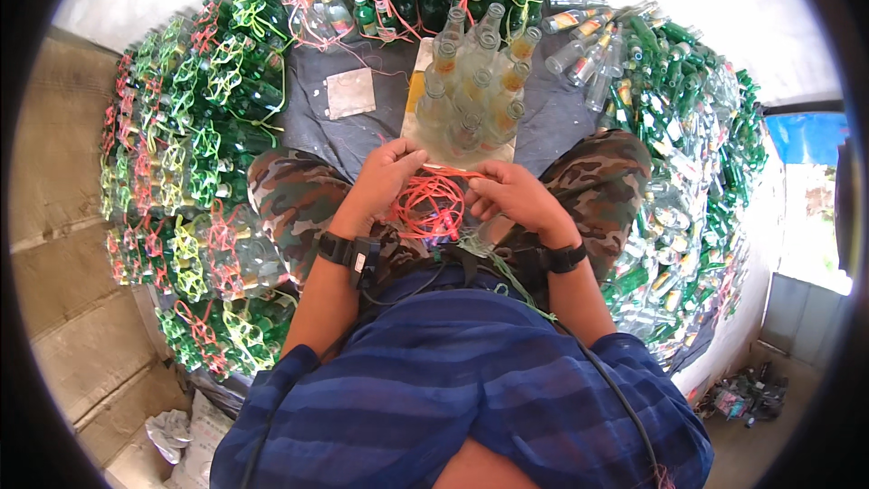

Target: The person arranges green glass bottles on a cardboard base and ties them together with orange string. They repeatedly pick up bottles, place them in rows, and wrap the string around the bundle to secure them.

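Upper centre, bottles (pixel 480 81) stand on a board (pixel 416 92); below, a strap tangle (pixel 429 206) lies between left hand (pixel 387 172) and right hand (pixel 516 197). Tied bundles (pixel 240 72) fill the left (some line the top), loose bottles (pixel 674 181) the right.

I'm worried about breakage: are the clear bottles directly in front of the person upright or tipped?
Upright: the clear bottles stand clustered together, with their necks and mouths turned up toward the camera.

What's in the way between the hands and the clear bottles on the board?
Nothing visible. The left hand and right hand hold the red string, and the clear bottles stand just beyond them.
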A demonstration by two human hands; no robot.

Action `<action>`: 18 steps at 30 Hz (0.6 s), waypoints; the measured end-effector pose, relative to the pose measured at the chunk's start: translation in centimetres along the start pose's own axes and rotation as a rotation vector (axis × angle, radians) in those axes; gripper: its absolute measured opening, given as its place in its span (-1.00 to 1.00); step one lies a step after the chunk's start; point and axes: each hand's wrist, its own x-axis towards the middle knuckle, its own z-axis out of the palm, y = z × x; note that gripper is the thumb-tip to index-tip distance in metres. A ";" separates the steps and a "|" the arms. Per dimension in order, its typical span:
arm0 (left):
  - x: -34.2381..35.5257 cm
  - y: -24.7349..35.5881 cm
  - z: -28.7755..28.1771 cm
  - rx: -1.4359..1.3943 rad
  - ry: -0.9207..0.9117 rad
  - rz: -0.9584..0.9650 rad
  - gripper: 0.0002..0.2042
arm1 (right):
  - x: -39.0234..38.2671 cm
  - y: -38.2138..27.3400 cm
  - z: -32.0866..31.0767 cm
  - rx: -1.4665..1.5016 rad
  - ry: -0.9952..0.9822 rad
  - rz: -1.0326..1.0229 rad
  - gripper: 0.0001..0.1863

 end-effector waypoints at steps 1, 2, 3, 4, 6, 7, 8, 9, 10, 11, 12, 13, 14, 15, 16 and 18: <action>0.1 -0.1 -0.5 -0.076 -0.012 -0.009 -0.82 | 0.0 0.0 0.0 -0.004 -0.005 -0.031 -0.72; 0.2 -0.3 -0.9 -0.151 -0.025 -0.020 -0.82 | 0.4 -0.3 -0.2 -0.050 -0.005 -0.044 -0.77; 0.2 -0.5 -1.5 -0.227 -0.036 -0.030 -0.82 | 0.5 -0.2 0.0 -0.050 -0.009 -0.035 -0.78; 0.6 -0.1 -1.7 -0.230 -0.015 -0.044 -0.81 | 0.4 -0.8 -0.3 -0.070 -0.001 -0.031 -0.78; 0.3 0.0 -2.3 -0.223 -0.046 -0.050 -0.81 | 0.1 -1.8 -0.7 -0.113 0.010 -0.021 -0.80; -0.1 0.1 -2.2 -0.236 -0.052 -0.055 -0.81 | -0.1 -2.0 -0.8 -0.103 0.034 -0.018 -0.80; -0.3 0.3 -1.9 -0.194 -0.026 -0.060 -0.82 | -0.3 -2.1 -0.7 -0.093 0.056 -0.016 -0.80; -0.3 0.6 -1.6 -0.173 -0.027 -0.024 -0.82 | -0.5 -2.3 -0.6 -0.083 0.076 -0.014 -0.79; -0.8 0.6 -1.2 -0.150 -0.025 -0.004 -0.82 | -0.7 -2.0 -0.5 -0.134 0.105 -0.004 -0.79; -1.3 0.8 -1.0 -0.136 -0.031 -0.003 -0.82 | -1.0 -1.6 -0.4 -0.154 0.104 0.007 -0.80; -1.8 0.8 -0.7 -0.126 -0.033 -0.003 -0.82 | -1.4 -1.0 -0.5 -0.175 0.103 0.017 -0.80; -2.3 1.0 -0.5 -0.116 -0.034 0.003 -0.81 | -1.6 -1.0 -0.7 -0.201 0.106 0.013 -0.80; -2.6 1.0 -0.6 -0.056 -0.054 -0.001 -0.79 | -1.9 -0.9 -0.7 -0.193 0.105 0.013 -0.81; -2.8 1.2 -0.6 -0.004 -0.082 -0.013 -0.77 | -2.3 -0.7 -0.6 -0.154 0.120 -0.021 -0.80; -3.0 1.5 -0.7 0.047 -0.108 -0.019 -0.76 | -2.5 -0.8 -0.6 -0.121 0.130 -0.058 -0.79; -2.6 1.1 -0.5 0.065 -0.148 0.032 -0.75 | -2.5 -0.8 -1.1 -0.089 0.191 -0.110 -0.78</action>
